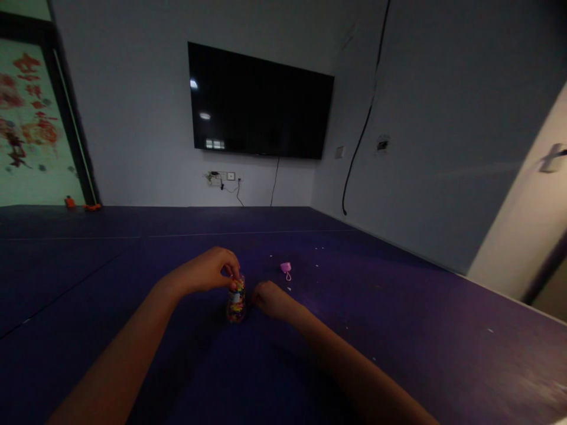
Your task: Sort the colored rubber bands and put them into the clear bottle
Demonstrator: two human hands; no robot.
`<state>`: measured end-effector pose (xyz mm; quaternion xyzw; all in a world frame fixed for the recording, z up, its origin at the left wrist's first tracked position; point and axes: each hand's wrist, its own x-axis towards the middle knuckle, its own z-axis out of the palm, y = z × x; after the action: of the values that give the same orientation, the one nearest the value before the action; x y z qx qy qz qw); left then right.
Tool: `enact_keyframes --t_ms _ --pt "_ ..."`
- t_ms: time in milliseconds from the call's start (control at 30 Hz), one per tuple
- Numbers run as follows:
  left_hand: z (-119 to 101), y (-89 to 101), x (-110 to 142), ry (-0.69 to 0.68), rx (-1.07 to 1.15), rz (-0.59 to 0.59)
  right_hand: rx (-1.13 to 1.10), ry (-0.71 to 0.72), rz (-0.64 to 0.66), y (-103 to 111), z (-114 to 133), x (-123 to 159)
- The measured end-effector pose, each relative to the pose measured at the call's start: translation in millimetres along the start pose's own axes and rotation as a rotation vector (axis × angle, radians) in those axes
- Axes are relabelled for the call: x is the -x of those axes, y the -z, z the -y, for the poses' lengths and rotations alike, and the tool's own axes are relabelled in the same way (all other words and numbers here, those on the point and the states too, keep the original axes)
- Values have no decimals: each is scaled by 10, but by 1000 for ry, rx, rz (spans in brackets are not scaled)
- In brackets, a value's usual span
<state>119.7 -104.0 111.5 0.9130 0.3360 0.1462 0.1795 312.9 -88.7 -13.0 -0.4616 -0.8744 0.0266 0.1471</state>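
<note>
A small clear jar (236, 306) packed with many-coloured little pieces stands upright on the purple floor. My left hand (222, 268) reaches over its top, with thumb and fingertips pinched at the mouth; what lies between them is too small to make out. Just right of the jar, my right hand (269, 297) is low by the floor with its fingers curled in, and whatever they might hold is hidden. Beyond the right hand lies a pink cap (286, 267) with a pale loop strap.
White specks are scattered over the purple floor (398, 330). A large dark television (261, 106) hangs on the far wall above sockets and cables (221, 177). A black cable (358, 153) dangles down the right wall. Orange items (92, 207) lie by the glass door (33, 118) at left.
</note>
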Motion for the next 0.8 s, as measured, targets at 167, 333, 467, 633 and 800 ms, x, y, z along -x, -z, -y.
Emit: enact_keyframes --t_ms 167,333,467,633,800 --pt "-6 25 11 -7 4 18 -55 -52 6 -5 -27 -3" --pt "7 64 31 -6 -16 -6 -119 -91 -151 127 -86 -22" --pt "35 69 35 -13 -39 -23 -237 -188 -280 474 -47 -56" --pt "96 -2 -16 -38 -61 -11 -431 -227 -360 858 179 -171" --pt "123 -41 -36 -24 -9 -23 -533 -227 -365 888 407 -302"
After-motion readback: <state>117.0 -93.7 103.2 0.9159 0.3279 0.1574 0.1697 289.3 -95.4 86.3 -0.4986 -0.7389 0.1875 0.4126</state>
